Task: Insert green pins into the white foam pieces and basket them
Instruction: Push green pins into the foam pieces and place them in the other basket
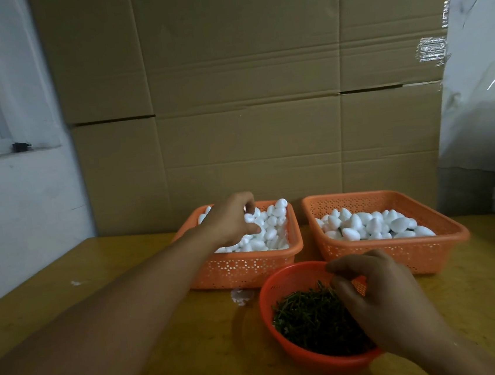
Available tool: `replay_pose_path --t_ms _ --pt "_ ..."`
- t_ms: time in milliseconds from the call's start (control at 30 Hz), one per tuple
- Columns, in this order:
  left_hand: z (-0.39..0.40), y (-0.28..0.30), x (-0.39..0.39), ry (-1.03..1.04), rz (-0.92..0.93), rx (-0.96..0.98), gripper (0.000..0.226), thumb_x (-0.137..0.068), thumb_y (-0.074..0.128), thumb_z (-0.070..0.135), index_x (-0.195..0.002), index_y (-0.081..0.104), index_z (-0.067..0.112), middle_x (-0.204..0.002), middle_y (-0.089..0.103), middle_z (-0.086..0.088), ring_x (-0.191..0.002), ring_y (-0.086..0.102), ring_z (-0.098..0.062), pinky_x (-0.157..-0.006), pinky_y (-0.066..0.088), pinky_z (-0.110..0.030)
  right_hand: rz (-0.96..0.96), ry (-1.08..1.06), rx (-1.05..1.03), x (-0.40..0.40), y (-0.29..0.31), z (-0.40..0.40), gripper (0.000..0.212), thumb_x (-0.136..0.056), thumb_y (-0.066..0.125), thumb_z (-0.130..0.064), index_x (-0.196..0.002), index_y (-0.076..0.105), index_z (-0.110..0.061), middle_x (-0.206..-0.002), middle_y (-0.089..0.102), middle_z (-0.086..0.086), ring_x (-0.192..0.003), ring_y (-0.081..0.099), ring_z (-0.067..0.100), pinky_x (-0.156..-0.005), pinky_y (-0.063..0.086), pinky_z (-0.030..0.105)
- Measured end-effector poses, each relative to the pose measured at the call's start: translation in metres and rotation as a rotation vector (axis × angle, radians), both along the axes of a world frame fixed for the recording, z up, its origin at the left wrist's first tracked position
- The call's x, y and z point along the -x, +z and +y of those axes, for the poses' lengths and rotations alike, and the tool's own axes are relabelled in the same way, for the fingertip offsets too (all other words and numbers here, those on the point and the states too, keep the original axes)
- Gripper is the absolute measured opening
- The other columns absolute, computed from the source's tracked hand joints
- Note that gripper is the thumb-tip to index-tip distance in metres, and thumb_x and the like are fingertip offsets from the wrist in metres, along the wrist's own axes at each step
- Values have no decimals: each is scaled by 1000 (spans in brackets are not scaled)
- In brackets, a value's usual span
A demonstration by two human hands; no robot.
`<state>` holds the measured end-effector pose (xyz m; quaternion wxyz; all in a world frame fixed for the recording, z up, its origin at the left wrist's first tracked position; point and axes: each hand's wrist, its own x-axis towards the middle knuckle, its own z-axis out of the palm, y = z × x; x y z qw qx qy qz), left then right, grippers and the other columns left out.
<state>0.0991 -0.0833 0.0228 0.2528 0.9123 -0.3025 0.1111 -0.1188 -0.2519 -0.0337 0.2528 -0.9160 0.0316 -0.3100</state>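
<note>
Our left hand (231, 219) reached into the left basket (245, 268), its grip curled round one white foam piece (252, 228). Our right hand (373, 293) dipped into the red bowl (269, 292), fingers narrowed over the green pins (308, 315); whether it held one we could not tell. We judged it best to lift a single pin by its end.

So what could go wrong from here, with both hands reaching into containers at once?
1. The right hand digs at the near side of the round bowl of green pins, which could tip it toward the table edge.
2. The left hand reaches into the heaped left basket; foam pieces near its rim may spill.
</note>
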Motion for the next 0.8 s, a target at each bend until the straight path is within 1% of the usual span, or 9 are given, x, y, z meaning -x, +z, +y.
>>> replay_pose_path --t_ms 100,167,233,333,400,533,600,700,800 --pt "2 0 17 -38 -57 144 20 -81 77 17 -92 63 25 -92 63 7 -80 60 -14 -71 49 -33 9 3 14 1 0 1 25 -90 68 -24 -114 73 -32 -90 54 -25 -95 52 -3 -75 35 8" --pt "3 -2 30 -79 -78 231 19 -84 74 11 -94 67 25 -101 60 3 -91 62 -14 -82 52 -34 16 5 26 1 0 2 25 -89 69 -23 -113 73 -30 -86 52 -28 -95 53 -2 -75 35 9" --pt "3 -5 45 -131 -76 316 22 -85 71 6 -95 69 26 -103 57 1 -93 64 -15 -89 53 -38 18 5 28 2 1 3 25 -88 71 -22 -113 74 -28 -81 51 -31 -95 53 0 -74 34 9" --pt "3 -12 69 -223 -95 416 19 -88 68 3 -96 72 20 -101 59 -2 -91 65 -16 -88 55 -41 29 9 36 2 1 2 25 -87 73 -23 -112 74 -28 -80 49 -33 -96 53 2 -74 34 8" --pt "3 -18 86 -292 -107 464 18 -90 67 0 -99 74 15 -103 61 -2 -97 64 -15 -89 56 -39 62 18 57 2 1 0 23 -87 74 -25 -109 74 -31 -82 51 -33 -98 50 2 -73 34 8" --pt "6 -34 110 -324 -135 505 28 -90 63 -7 -105 76 12 -111 59 2 -108 61 -9 -95 54 -32 171 3 171 3 2 -3 9 -89 70 -32 -94 76 -34 -85 62 -22 -99 43 3 -79 41 20" --pt "7 -43 119 -338 -89 516 33 -92 63 -6 -112 75 17 -114 55 8 -113 59 -6 -98 53 -27 248 -34 278 3 2 -4 15 -92 62 -33 -90 76 -31 -85 67 -12 -98 43 8 -85 45 28" --pt "9 -56 129 -396 -16 539 35 -93 64 0 -118 72 23 -111 55 15 -114 59 -8 -99 53 -29 389 -49 348 -1 2 -6 23 -95 52 -35 -85 71 -27 -85 66 -7 -97 44 10 -84 49 33" --pt "9 -63 135 -433 30 537 36 -96 62 15 -125 64 37 -116 58 19 -117 59 -8 -99 53 -35 508 -31 357 -6 6 -4 24 -93 55 -52 -99 70 -33 -92 63 -9 -102 46 9 -86 52 34"
